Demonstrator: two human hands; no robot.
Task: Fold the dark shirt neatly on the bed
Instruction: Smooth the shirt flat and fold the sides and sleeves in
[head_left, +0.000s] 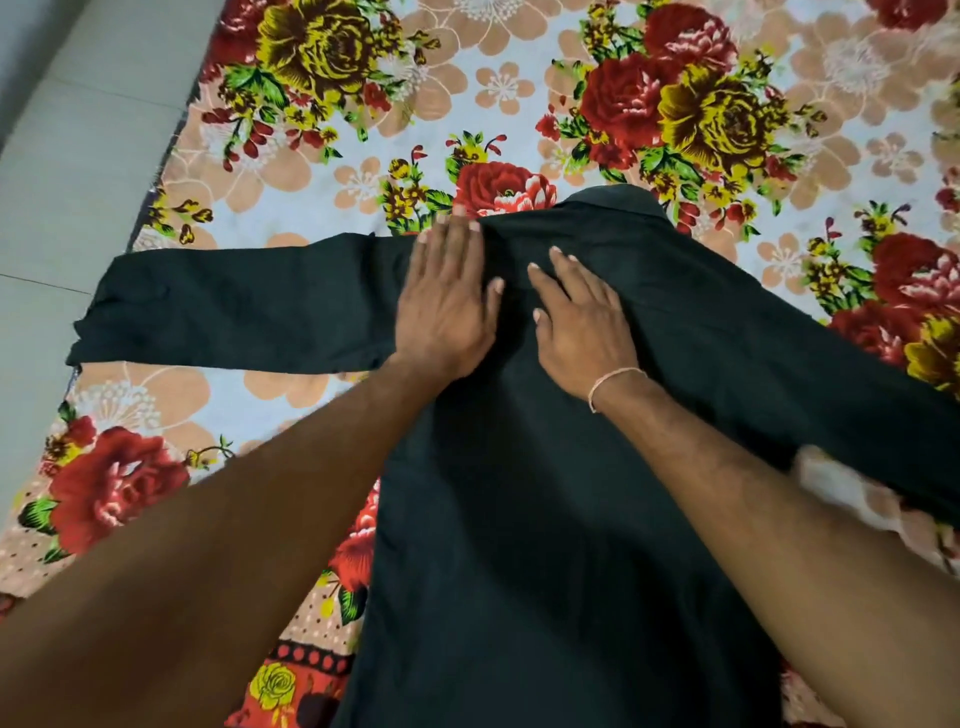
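Shirt position: I see the dark shirt (545, 467) spread flat on the bed (363, 130), collar (618, 200) at the far end, hem running toward the near edge of view.

Left grip: left hand (447, 306) lies flat, fingers straight, pressing the cloth at the shoulder seam; released, grasping nothing.

Right grip: right hand (582, 322) flat just beside the left one, fingers spread on the upper back panel; also released. A thin thread band (613, 382) sits on that wrist.

Left sleeve: the left sleeve (228, 306) runs straight out from under the left grip, its cuff reaching the bed edge by the floor (62, 182).

Right sleeve: the right sleeve (831, 374) slopes out and nearer from the right grip, partly cut off by the frame.

Handling, my estimate: light, soft woven cloth, no stiffness outside the collar; it will drape and crease wherever lifted, and may slide a little on the printed bedsheet.

Where I would take hold: pinch at the shoulder point under the left grip and at the matching hem side, so the panel folds as one line; sleeve best taken near the cuff.

Risk, my estimate: a single-point lift would bunch the fabric.

Containers: none in view.

Task stage, my estimate: smoothing only; no fold made yet.
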